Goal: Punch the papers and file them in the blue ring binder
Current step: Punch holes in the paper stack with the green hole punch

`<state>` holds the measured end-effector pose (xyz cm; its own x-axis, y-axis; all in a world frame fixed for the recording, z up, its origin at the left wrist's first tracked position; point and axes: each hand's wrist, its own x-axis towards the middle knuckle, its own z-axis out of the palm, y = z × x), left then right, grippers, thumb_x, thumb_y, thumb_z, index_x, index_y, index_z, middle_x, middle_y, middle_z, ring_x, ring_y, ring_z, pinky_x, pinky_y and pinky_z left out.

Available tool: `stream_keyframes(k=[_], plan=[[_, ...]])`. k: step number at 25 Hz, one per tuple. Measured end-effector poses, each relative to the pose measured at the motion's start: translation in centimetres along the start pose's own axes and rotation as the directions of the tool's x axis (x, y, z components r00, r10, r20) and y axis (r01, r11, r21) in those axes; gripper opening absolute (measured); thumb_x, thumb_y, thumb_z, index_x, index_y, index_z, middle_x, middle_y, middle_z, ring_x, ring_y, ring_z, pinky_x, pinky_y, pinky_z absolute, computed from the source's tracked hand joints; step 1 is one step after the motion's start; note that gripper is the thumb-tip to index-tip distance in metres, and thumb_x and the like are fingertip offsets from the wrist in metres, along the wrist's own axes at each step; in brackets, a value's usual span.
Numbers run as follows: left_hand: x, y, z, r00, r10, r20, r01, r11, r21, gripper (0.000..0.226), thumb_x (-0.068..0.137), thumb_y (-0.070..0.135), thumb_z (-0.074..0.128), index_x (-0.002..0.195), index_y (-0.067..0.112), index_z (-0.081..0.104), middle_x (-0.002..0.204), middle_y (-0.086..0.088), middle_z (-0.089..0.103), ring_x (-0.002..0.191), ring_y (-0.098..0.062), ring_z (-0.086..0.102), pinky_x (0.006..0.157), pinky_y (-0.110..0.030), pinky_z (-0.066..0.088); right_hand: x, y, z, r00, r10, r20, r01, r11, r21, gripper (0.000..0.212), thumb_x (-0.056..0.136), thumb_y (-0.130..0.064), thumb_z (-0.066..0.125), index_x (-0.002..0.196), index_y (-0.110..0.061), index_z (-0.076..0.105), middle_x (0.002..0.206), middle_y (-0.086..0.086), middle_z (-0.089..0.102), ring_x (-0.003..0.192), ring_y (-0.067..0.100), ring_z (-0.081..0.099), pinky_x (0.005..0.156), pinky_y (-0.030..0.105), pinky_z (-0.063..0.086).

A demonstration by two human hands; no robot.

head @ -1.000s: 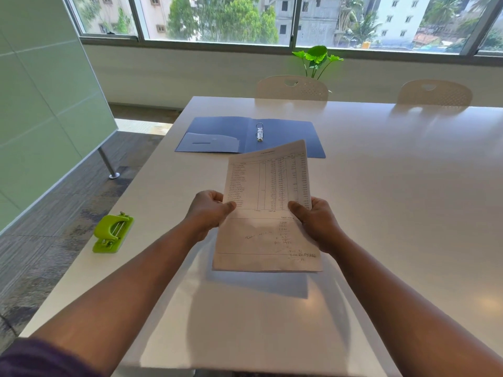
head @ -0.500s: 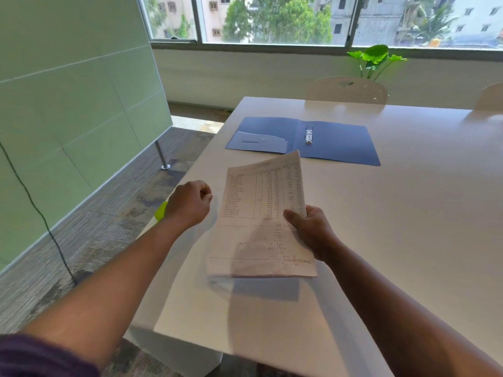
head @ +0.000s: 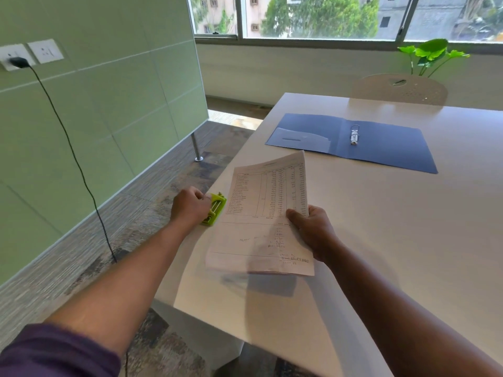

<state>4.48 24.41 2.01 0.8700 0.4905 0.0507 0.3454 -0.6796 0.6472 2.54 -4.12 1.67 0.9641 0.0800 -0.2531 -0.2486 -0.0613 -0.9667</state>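
Observation:
My right hand point(head: 313, 229) pinches the right edge of the printed papers point(head: 261, 213) and holds them tilted above the white table point(head: 381, 227). At the table's left edge, my left hand point(head: 189, 206) has its fingers curled onto the lime green hole punch point(head: 216, 208), which the hand and the papers partly hide. The blue ring binder point(head: 381, 144) lies open flat further back, its metal ring mechanism point(head: 354, 134) upright in the middle.
A pale chair point(head: 400, 89) stands at the far side of the table, with a green plant point(head: 430, 54) behind it. A green partition wall point(head: 95, 118) runs along the left, with a black cable point(head: 73, 148) hanging from a socket.
My left hand has let go of the papers, moved left and landed on the hole punch. The papers now hang from my right hand alone. My view has turned left.

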Motion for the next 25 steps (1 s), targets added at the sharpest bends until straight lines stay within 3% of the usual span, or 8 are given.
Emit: stream_keyframes(k=[4,8,13,17,22,25], plan=[[0.5,-0.5,0.2,0.994,-0.094,0.052,0.102,0.98,-0.169,0.026,0.087,0.037,0.074,0.085,0.012,0.067,0.085,-0.006,0.071,0.081,-0.025,0.067,0.066,-0.03,0.047,0.2,0.1,0.3,1.0,-0.005,-0.008,0.005,1.0,0.02,0.012,0.103,-0.015,0.058,0.099,-0.021,0.068,0.104,0.01,0.077,0.087,0.03,0.078,0.073,0.043,0.066],[1.2,-0.3,1.1,0.986,-0.121,0.115,0.148,0.953,-0.266,0.029,0.084,0.036,0.078,0.084,0.009,0.068,0.087,-0.009,0.072,0.084,-0.026,0.068,0.078,-0.036,0.056,0.0,-0.1,-1.0,1.0,-0.004,-0.017,0.005,1.0,0.025,0.011,0.103,-0.015,0.059,0.101,-0.02,0.068,0.106,0.01,0.077,0.087,0.03,0.078,0.072,0.043,0.066],[0.5,3.2,4.5,0.983,-0.075,0.169,0.134,0.919,-0.37,0.027,0.083,0.033,0.08,0.078,0.013,0.063,0.083,-0.008,0.07,0.075,-0.022,0.064,0.076,-0.037,0.057,-0.9,-0.6,-6.3,0.995,-0.004,-0.098,0.003,1.0,-0.011,0.01,0.102,-0.018,0.06,0.107,-0.02,0.069,0.109,0.008,0.076,0.089,0.03,0.078,0.078,0.048,0.065],[-0.7,7.6,8.3,0.966,0.008,0.258,0.106,0.897,-0.429,0.03,0.079,0.033,0.083,0.073,0.011,0.063,0.076,-0.009,0.068,0.07,-0.023,0.063,0.082,-0.045,0.06,-2.7,-0.4,-11.9,0.987,0.017,-0.161,-0.021,1.0,-0.023,0.014,0.103,-0.021,0.06,0.114,-0.019,0.067,0.107,0.006,0.076,0.084,0.027,0.079,0.068,0.042,0.065],[-3.3,13.3,13.0,0.927,0.071,0.369,0.123,0.869,-0.478,0.03,0.082,0.028,0.082,0.076,0.01,0.059,0.083,-0.014,0.068,0.072,-0.024,0.063,0.075,-0.038,0.06,-5.3,0.5,-18.4,0.957,0.039,-0.286,-0.04,0.999,0.004,0.011,0.103,-0.021,0.061,0.111,-0.019,0.067,0.106,0.006,0.075,0.075,0.021,0.079,0.056,0.032,0.061],[-4.9,16.2,15.5,0.904,0.109,0.413,0.111,0.874,-0.473,0.03,0.082,0.028,0.083,0.076,0.01,0.058,0.083,-0.014,0.068,0.071,-0.024,0.064,0.073,-0.038,0.06,-6.5,1.2,-21.6,0.94,0.054,-0.337,-0.047,0.998,0.03,0.015,0.102,-0.019,0.061,0.116,-0.016,0.068,0.109,0.006,0.076,0.075,0.022,0.079,0.057,0.033,0.062]])
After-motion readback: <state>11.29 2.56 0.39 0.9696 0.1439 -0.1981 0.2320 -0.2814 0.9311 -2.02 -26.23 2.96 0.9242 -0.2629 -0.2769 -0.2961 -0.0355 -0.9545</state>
